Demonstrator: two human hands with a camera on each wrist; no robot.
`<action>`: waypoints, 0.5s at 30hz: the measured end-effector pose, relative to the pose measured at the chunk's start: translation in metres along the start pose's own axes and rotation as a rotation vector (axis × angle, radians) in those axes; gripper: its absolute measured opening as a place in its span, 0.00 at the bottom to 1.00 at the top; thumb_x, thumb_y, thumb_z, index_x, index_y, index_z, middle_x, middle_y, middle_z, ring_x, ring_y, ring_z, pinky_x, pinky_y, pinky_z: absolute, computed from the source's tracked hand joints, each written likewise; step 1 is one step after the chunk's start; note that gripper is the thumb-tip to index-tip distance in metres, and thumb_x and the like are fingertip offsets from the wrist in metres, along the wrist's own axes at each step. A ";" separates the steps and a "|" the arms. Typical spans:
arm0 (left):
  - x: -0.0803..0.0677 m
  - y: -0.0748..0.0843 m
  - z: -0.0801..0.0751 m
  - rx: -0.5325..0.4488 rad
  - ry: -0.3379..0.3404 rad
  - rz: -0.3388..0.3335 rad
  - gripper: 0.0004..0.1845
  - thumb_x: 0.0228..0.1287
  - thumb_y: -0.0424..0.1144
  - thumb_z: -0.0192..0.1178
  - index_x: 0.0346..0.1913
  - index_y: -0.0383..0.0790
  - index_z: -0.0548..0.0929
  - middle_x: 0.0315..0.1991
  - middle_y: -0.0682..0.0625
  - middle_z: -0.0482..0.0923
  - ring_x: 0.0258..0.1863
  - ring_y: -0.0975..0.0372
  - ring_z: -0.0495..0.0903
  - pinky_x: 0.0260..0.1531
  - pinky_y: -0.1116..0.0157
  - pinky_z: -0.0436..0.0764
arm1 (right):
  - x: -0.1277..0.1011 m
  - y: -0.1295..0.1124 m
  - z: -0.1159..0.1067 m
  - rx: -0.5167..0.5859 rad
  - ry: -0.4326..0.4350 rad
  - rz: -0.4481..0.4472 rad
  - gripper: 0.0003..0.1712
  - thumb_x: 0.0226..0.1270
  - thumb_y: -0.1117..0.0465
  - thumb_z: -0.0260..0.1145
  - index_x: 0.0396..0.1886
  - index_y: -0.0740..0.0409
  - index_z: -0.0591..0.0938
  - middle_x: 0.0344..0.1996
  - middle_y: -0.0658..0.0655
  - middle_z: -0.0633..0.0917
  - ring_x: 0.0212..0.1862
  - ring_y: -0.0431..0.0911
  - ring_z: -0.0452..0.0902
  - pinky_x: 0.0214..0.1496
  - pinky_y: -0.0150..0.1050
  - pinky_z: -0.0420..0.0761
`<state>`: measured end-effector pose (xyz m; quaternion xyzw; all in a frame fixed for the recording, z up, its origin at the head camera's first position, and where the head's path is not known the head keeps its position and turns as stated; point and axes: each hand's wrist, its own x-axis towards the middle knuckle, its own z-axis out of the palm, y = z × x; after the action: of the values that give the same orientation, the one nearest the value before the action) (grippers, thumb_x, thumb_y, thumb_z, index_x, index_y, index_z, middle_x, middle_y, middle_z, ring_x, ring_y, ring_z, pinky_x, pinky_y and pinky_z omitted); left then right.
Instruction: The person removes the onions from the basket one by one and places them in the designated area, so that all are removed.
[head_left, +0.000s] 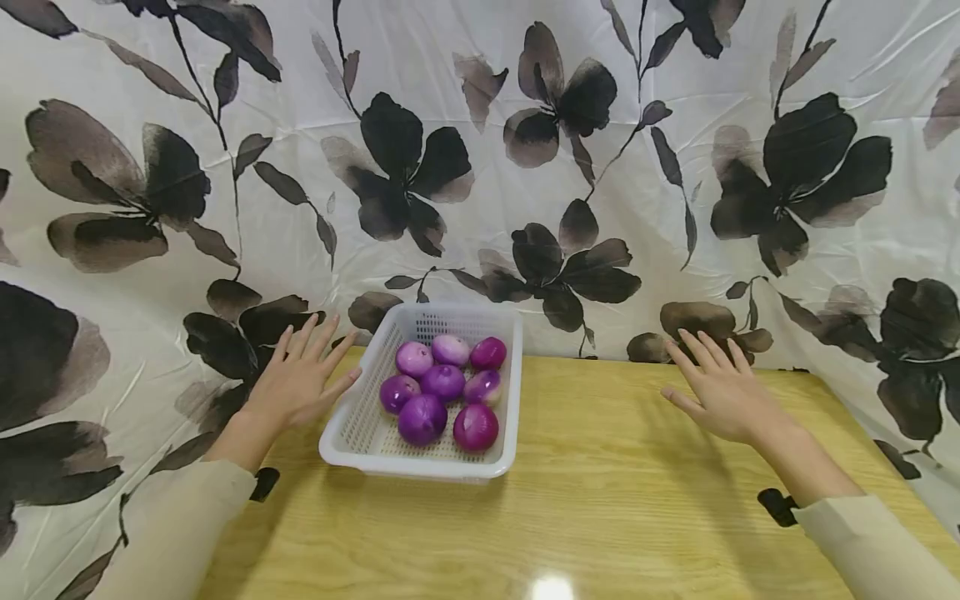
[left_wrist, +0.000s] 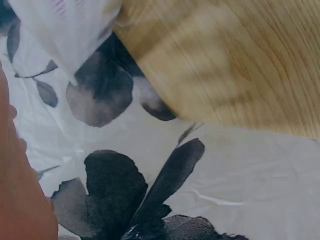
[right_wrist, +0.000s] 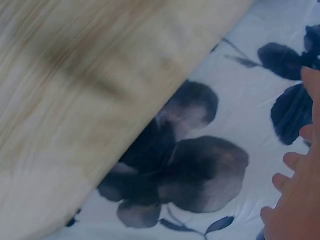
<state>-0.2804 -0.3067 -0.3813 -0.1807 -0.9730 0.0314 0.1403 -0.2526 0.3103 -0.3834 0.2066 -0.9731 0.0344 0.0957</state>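
A white perforated basket (head_left: 360, 425) sits on the wooden table (head_left: 600, 500) and holds several purple peeled onions (head_left: 444, 382). My left hand (head_left: 303, 375) hovers just left of the basket with fingers spread and straight, holding nothing. My right hand (head_left: 720, 387) floats above the table's far right part, also spread flat and empty. In the left wrist view a corner of the basket (left_wrist: 65, 30) shows at top left, with the palm edge (left_wrist: 20, 200) at the frame's left. The right wrist view shows my fingertips (right_wrist: 295, 200) over the cloth.
A white cloth with dark flower prints (head_left: 480, 167) hangs behind the table and drapes past its left and right edges. The table's far edge (right_wrist: 165, 105) meets the cloth. Dark straps (head_left: 776, 506) sit on both wrists.
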 end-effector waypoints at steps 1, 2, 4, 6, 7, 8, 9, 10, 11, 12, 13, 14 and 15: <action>-0.002 0.001 0.000 -0.012 -0.001 -0.004 0.38 0.79 0.64 0.39 0.83 0.49 0.54 0.84 0.42 0.40 0.82 0.42 0.36 0.77 0.37 0.37 | 0.001 -0.002 0.000 0.013 0.002 -0.014 0.45 0.79 0.40 0.56 0.83 0.58 0.54 0.81 0.68 0.51 0.80 0.68 0.43 0.78 0.69 0.34; -0.003 0.002 0.000 -0.026 -0.003 -0.006 0.38 0.79 0.64 0.39 0.83 0.49 0.54 0.84 0.43 0.39 0.82 0.43 0.35 0.77 0.38 0.36 | 0.002 -0.005 -0.001 0.025 0.000 -0.027 0.45 0.78 0.40 0.57 0.83 0.58 0.55 0.81 0.68 0.52 0.80 0.68 0.43 0.78 0.68 0.34; -0.005 0.004 0.000 -0.053 -0.004 -0.006 0.38 0.79 0.64 0.40 0.83 0.49 0.54 0.84 0.43 0.38 0.82 0.44 0.34 0.77 0.38 0.33 | 0.005 -0.011 -0.002 0.047 -0.002 -0.050 0.45 0.78 0.41 0.59 0.82 0.59 0.56 0.80 0.68 0.53 0.80 0.68 0.44 0.79 0.68 0.37; -0.006 0.005 0.000 -0.069 -0.006 -0.001 0.38 0.79 0.64 0.41 0.83 0.49 0.54 0.84 0.43 0.38 0.82 0.45 0.33 0.77 0.39 0.32 | 0.007 -0.016 -0.004 0.055 -0.005 -0.065 0.45 0.78 0.41 0.59 0.82 0.59 0.56 0.80 0.68 0.54 0.80 0.67 0.45 0.78 0.68 0.41; -0.007 0.006 -0.001 -0.073 -0.014 -0.001 0.39 0.79 0.65 0.41 0.83 0.49 0.55 0.84 0.44 0.37 0.82 0.45 0.33 0.77 0.39 0.32 | 0.007 -0.019 -0.004 0.059 -0.006 -0.072 0.45 0.78 0.42 0.59 0.82 0.59 0.56 0.80 0.68 0.55 0.80 0.67 0.45 0.78 0.69 0.42; -0.008 0.006 -0.001 -0.077 -0.018 -0.001 0.39 0.78 0.65 0.41 0.83 0.49 0.55 0.84 0.44 0.37 0.82 0.45 0.33 0.77 0.39 0.32 | 0.008 -0.022 -0.004 0.062 -0.008 -0.078 0.45 0.78 0.42 0.59 0.82 0.60 0.56 0.79 0.69 0.55 0.79 0.67 0.46 0.78 0.69 0.43; -0.009 0.006 -0.001 -0.079 -0.020 -0.002 0.39 0.78 0.65 0.41 0.83 0.50 0.55 0.84 0.45 0.36 0.82 0.46 0.32 0.77 0.38 0.32 | 0.009 -0.024 -0.003 0.064 -0.004 -0.085 0.44 0.78 0.42 0.60 0.82 0.60 0.57 0.79 0.69 0.56 0.79 0.67 0.46 0.78 0.69 0.44; -0.010 0.006 -0.001 -0.078 -0.022 0.000 0.39 0.78 0.65 0.41 0.83 0.50 0.55 0.84 0.45 0.36 0.82 0.46 0.32 0.77 0.38 0.33 | 0.010 -0.026 -0.003 0.065 0.003 -0.093 0.44 0.77 0.43 0.61 0.81 0.60 0.58 0.79 0.69 0.56 0.79 0.66 0.47 0.78 0.69 0.45; -0.010 0.006 -0.002 -0.077 -0.019 0.001 0.39 0.78 0.65 0.41 0.83 0.50 0.54 0.84 0.46 0.36 0.82 0.46 0.33 0.77 0.38 0.34 | 0.010 -0.028 -0.003 0.063 0.011 -0.099 0.44 0.77 0.43 0.61 0.81 0.61 0.58 0.79 0.68 0.57 0.79 0.66 0.47 0.78 0.68 0.46; -0.011 0.006 -0.002 -0.078 -0.012 0.005 0.39 0.78 0.65 0.42 0.83 0.51 0.55 0.84 0.46 0.36 0.82 0.46 0.33 0.77 0.37 0.35 | 0.011 -0.029 -0.003 0.061 0.019 -0.106 0.44 0.77 0.44 0.61 0.81 0.61 0.58 0.79 0.68 0.57 0.79 0.65 0.48 0.77 0.68 0.47; -0.012 0.006 -0.002 -0.081 -0.007 0.009 0.39 0.78 0.65 0.42 0.83 0.51 0.54 0.84 0.46 0.36 0.82 0.46 0.33 0.77 0.37 0.36 | 0.011 -0.031 -0.002 0.060 0.027 -0.111 0.44 0.77 0.44 0.62 0.81 0.61 0.59 0.79 0.68 0.58 0.79 0.65 0.49 0.77 0.68 0.48; -0.012 0.006 -0.002 -0.085 0.000 0.014 0.39 0.78 0.65 0.42 0.83 0.51 0.54 0.84 0.46 0.36 0.82 0.46 0.34 0.77 0.37 0.37 | 0.012 -0.032 -0.002 0.063 0.032 -0.116 0.44 0.77 0.44 0.62 0.81 0.61 0.59 0.79 0.68 0.58 0.79 0.65 0.49 0.77 0.68 0.49; -0.013 0.006 -0.002 -0.092 0.009 0.022 0.39 0.78 0.65 0.43 0.83 0.51 0.55 0.84 0.46 0.37 0.82 0.45 0.35 0.76 0.36 0.38 | 0.013 -0.034 -0.001 0.068 0.035 -0.120 0.44 0.77 0.45 0.62 0.81 0.61 0.59 0.79 0.68 0.58 0.79 0.65 0.49 0.77 0.68 0.50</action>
<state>-0.2662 -0.3053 -0.3835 -0.1978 -0.9707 -0.0126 0.1359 -0.2500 0.2747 -0.3786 0.2672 -0.9554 0.0651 0.1074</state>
